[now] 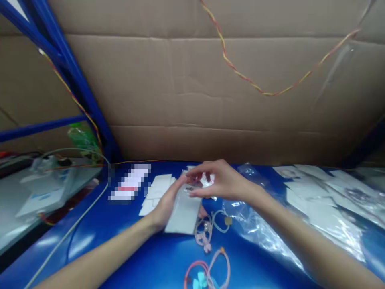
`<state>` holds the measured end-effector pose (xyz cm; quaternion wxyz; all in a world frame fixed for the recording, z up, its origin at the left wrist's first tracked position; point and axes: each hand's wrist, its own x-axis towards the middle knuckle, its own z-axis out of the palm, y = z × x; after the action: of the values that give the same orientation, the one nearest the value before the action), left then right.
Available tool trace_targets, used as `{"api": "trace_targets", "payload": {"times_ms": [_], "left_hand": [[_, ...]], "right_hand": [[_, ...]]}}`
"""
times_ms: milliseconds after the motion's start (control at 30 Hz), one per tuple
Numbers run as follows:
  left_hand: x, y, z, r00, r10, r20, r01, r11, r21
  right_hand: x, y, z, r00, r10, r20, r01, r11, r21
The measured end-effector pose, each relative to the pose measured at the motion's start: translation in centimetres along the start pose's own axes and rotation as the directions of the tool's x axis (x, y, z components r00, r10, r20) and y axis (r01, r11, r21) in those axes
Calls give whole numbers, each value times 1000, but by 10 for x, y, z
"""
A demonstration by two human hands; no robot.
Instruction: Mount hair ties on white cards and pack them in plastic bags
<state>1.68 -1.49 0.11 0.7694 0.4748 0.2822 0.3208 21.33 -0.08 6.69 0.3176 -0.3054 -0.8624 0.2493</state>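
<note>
My left hand (168,202) grips a flat whitish card (184,212) by its left edge, tilted above the blue table. At the card's upper end is my right hand (218,180), its fingers curled and its thumb low against the card. Shiny clear plastic glints inside that curl; what the fingertips pinch is too blurred to make out. Right below the card lie a pink hair tie with a bow (203,237) and a pale hair tie with a square tan charm (227,220). Nearer me are a coral hair tie with a turquoise piece (199,279) and a light pink hair tie (227,269).
White cards (158,186) lie behind my left hand, beside a pixelated slip (130,184). Clear plastic bags (258,228) spread under my right forearm. More white packets (315,200) are piled at right. A pale cable (87,208) crosses the left; cardboard (186,80) walls the back.
</note>
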Motion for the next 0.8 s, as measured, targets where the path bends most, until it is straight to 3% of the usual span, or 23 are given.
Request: {"api": "trace_targets", "payload": {"times_ms": [133,300,467,667,800], "left_hand": [[-2,4,2,997,-69,-33,69,998,7],[-2,4,0,996,-31,-89,37,998,59],[-1,1,-2,997,-7,-73,13,997,76],[-3,2,3,994,10,-110,-3,998,63],[-3,2,4,993,3,-116,4,998,57]], "right_hand": [[0,4,2,996,15,-84,-13,1000,23],[1,3,4,993,39,-110,-22,988,153],[1,4,7,990,95,-106,-63,960,272],[1,2,9,996,90,-7,-79,909,410],[0,-1,11,999,31,-38,-17,944,330]]}}
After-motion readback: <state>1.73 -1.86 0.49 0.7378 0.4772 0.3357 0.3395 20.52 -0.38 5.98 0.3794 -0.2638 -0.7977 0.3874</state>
